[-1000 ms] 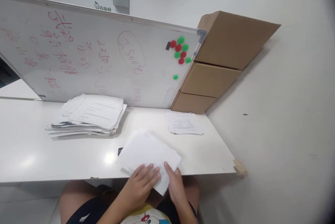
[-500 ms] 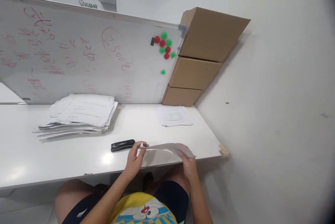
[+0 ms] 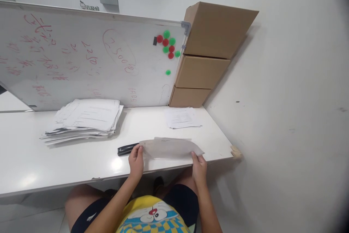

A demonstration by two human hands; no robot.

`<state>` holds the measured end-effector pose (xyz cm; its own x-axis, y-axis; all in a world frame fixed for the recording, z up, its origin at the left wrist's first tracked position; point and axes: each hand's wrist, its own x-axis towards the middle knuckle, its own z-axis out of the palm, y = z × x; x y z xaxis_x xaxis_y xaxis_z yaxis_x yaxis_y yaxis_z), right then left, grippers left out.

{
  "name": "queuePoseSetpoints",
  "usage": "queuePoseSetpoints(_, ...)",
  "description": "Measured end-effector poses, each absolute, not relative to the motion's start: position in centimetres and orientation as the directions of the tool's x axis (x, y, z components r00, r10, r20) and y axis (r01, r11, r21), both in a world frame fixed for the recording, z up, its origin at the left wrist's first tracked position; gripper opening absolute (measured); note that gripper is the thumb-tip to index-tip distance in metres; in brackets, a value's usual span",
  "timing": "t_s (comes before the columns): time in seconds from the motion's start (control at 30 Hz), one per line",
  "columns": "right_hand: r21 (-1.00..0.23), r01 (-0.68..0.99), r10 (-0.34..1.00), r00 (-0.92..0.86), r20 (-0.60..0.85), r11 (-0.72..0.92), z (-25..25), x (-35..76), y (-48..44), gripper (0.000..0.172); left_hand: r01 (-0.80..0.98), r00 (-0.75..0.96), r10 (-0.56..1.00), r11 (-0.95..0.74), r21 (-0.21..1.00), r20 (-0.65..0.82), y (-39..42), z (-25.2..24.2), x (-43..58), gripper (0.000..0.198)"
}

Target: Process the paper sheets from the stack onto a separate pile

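Note:
Sheets of paper [image 3: 169, 149] are held up between my two hands at the front of the white desk, their near side in shade and their edges slightly out of line. My left hand [image 3: 136, 158] pinches the left edge, thumb on the near side. At the lower right corner my right hand [image 3: 199, 165] grips them the same way. A black stapler [image 3: 127, 149] lies on the desk just left of my left hand, its right end hidden behind the hand and paper.
A thick, uneven paper stack [image 3: 87, 116] sits at the left. A thinner pile [image 3: 181, 118] lies at the back right. Behind the desk [image 3: 81, 160] stands a whiteboard [image 3: 136, 80] with round magnets, beside stacked cardboard boxes [image 3: 207, 44]. A wall closes the right side.
The sheets have turned from nearly edge-on to showing their broad face. My left hand has shifted left and changed its hold to the left edge. The camera view has moved slightly.

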<state>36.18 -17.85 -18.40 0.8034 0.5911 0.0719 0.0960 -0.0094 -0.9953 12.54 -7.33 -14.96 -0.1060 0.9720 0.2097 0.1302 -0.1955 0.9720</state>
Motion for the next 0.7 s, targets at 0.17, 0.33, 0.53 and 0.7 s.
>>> queuePoseSetpoints(0.17, -0.999, 0.018, 0.564, 0.825, 0.035, 0.035, -18.3, 36.4, -17.9, 0.041, 0.16, -0.033, 0.973, -0.22, 0.962, 0.228, -7.3, -14.8, 12.1, 0.036)
queuePoseSetpoints(0.33, -0.988, -0.091, 0.713, 0.701, 0.024, 0.123, -17.3, 35.4, -16.9, 0.046, 0.195, 0.139, 0.942, -0.329, 0.924, 0.306, -7.5, -15.1, 11.7, 0.039)
queuePoseSetpoints(0.53, -0.975, -0.171, 0.795, 0.606, 0.012, 0.145, -17.0, 33.7, -16.4, 0.04, 0.119, 0.359, 0.818, -0.517, 0.848, 0.449, -9.5, -17.0, 10.5, 0.046)
queuePoseSetpoints(0.7, -0.964, -0.19, 0.762, 0.648, 0.019, 0.186, -18.4, 33.1, -16.9, 0.036, 0.214, 0.443, 0.826, -0.475, 0.853, 0.349, -9.9, -16.6, 10.4, 0.031)
